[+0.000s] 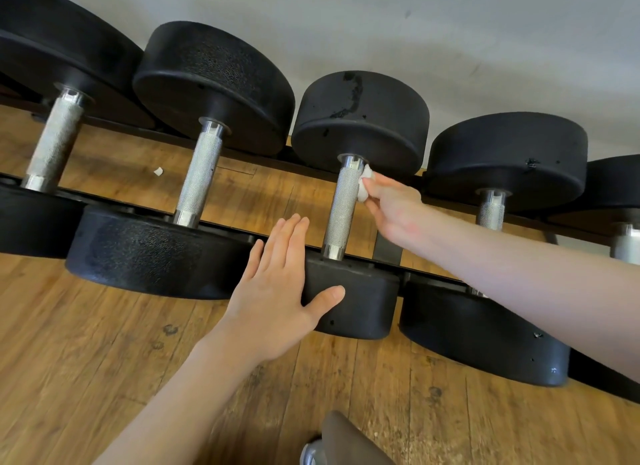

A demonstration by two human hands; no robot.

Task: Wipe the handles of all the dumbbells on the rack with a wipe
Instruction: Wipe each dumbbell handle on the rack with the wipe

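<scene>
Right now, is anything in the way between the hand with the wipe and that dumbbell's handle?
Nothing visible. The right hand already presses the white wipe against the upper end of the middle dumbbell's knurled handle. The left hand rests on its near head.

Floor [104, 343]: wood planks, warm brown, with visible grain, seams and several dark scuff marks. A small white scrap [158, 171] lies on the planks. Wall [450, 32]: plain, pale grey-white, bearing a few faint dark marks. Lighting: even and soft, casting shadows on the floor.
</scene>
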